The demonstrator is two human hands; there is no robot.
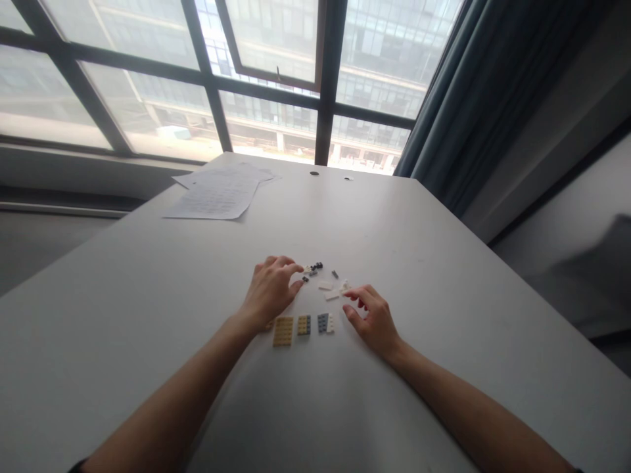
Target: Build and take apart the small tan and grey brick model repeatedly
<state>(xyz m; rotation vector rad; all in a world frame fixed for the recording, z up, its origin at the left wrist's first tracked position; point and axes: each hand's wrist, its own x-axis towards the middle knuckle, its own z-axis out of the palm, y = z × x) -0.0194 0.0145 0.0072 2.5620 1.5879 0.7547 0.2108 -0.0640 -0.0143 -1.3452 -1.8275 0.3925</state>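
My left hand [274,287] is over the table left of the small loose pieces, thumb and fingers apart, its fingertips beside a small dark piece [305,279] and a black piece [318,265]. My right hand [372,316] has its fingers apart, the index fingertip at some small white pieces [345,286]. Between the hands lie flat white pieces [332,295] and a small grey piece [334,274]. Nearer to me are a tan studded plate [282,331], a tan and grey block [303,324] and a grey plate [322,322] beside a white one [330,323].
The white table [315,407] reaches back to the windows. Printed papers [217,196] lie at its back left. Two small round openings, one of them dark [314,173], are near the far edge. A dark blue curtain [473,85] hangs at the right.
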